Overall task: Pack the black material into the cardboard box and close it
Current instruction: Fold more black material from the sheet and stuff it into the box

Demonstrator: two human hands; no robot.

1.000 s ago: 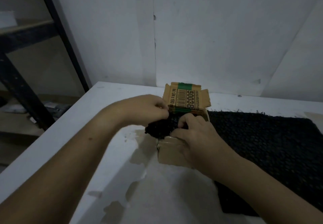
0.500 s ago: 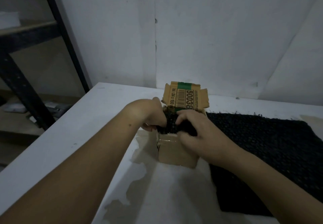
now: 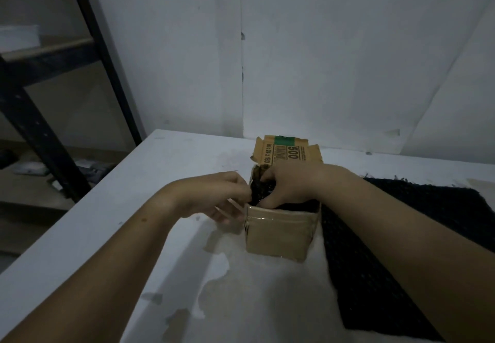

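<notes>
A small cardboard box (image 3: 278, 238) stands open on the white table, its printed back flap (image 3: 286, 151) upright. A bunched end of the black woven material (image 3: 263, 191) sits in the box's mouth; the rest of the material (image 3: 401, 249) lies spread on the table to the right. My left hand (image 3: 217, 195) pinches the bunch at the box's left edge. My right hand (image 3: 290, 184) curls over the bunch from above and presses it into the box.
The white table (image 3: 134, 222) has peeled, stained patches near its front. A dark metal shelving frame (image 3: 88, 48) stands off the table's left edge. A white wall rises close behind the box.
The bunch of black material has gone from the box's left side into its mouth. My right hand moved up over the opening; my left hand followed to the box's left edge.
</notes>
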